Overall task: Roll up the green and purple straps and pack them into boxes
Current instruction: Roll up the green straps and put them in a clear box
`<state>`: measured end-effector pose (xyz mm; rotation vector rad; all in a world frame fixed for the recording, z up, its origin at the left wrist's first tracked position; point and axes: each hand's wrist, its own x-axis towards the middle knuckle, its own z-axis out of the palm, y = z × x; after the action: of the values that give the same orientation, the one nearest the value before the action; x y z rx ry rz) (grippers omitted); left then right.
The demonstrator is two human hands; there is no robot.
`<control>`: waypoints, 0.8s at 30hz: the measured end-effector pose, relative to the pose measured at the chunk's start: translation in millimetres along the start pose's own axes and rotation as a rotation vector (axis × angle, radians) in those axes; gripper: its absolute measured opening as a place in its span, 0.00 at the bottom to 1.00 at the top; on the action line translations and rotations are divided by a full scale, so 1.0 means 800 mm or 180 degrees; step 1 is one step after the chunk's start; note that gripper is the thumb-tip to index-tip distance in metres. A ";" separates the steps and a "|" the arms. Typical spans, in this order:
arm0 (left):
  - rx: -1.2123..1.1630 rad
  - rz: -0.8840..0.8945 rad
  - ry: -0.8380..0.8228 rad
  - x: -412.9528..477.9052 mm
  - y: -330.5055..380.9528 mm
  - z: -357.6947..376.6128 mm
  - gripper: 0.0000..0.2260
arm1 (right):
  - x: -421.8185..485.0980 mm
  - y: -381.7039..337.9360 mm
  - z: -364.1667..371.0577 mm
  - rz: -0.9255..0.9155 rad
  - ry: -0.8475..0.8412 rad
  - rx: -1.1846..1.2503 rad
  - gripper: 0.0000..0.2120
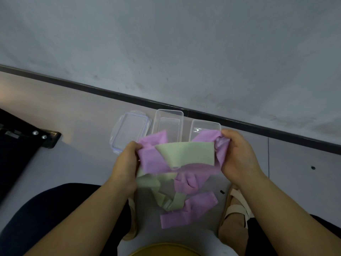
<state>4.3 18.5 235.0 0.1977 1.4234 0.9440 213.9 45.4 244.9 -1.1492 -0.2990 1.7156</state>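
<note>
Purple cloth is making up most of the bundle stretched between the two hands. The purple strap (153, 161) is crossing over and under the green strap (186, 153), and both are being held up above the grey floor (83, 117), in front of the person's knees. The left hand (127, 159) is gripping the left end of the bundle, with its fingers curled round the purple cloth. The right hand (238, 156) is pinching a bunched purple end at the other side. Loose lengths of both straps are hanging down in a tangle between the sandalled feet; whether they are touching the floor cannot be told. Beyond the hands, the left box (169, 112) and the right box (205, 124), both clear plastic, are standing open side by side near the black baseboard (92, 88). A clear lid (129, 133) is lying flat just left of them.
</note>
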 end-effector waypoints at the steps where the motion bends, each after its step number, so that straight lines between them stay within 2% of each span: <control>1: -0.0279 -0.0028 -0.0107 -0.001 0.006 -0.002 0.12 | -0.001 -0.002 -0.001 -0.0058 0.0027 -0.0065 0.09; 4: -0.0441 0.0198 -0.0064 -0.004 0.014 -0.003 0.11 | -0.001 -0.004 -0.006 -0.0359 0.0598 -0.0416 0.11; 7: 0.0246 0.0398 0.0267 -0.007 0.012 -0.003 0.11 | 0.005 0.000 -0.017 -0.0203 0.1136 -0.0594 0.10; 9: 0.1168 0.0587 0.0374 -0.004 0.007 -0.005 0.12 | 0.006 0.004 -0.021 -0.0072 0.1182 -0.0879 0.08; 12: 0.3491 0.1010 0.0293 0.004 -0.003 -0.017 0.13 | 0.007 0.006 -0.021 -0.0211 0.1198 -0.1300 0.06; 13: 0.4060 0.0942 0.0237 0.005 -0.006 -0.020 0.15 | 0.007 0.005 -0.022 -0.0274 0.1166 -0.1457 0.07; 15: 0.4664 0.0770 0.0131 0.008 -0.014 -0.026 0.17 | 0.003 0.004 -0.022 -0.0247 0.0960 -0.1889 0.08; 17: 0.4713 0.0893 0.0112 0.009 -0.016 -0.028 0.14 | -0.002 0.009 -0.024 -0.0116 0.0530 -0.2624 0.07; 21: 0.3656 0.1345 -0.0152 0.001 -0.015 -0.022 0.08 | -0.004 0.033 -0.033 -0.0099 -0.0481 -0.4531 0.06; 24: 0.3047 0.1425 -0.0319 -0.013 -0.011 -0.014 0.09 | -0.003 0.047 -0.041 0.0070 -0.1057 -0.5784 0.10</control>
<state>-0.2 1.6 235.2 1.2942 1.6732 0.5102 217.6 16.2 204.6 -1.9446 -2.3415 1.3524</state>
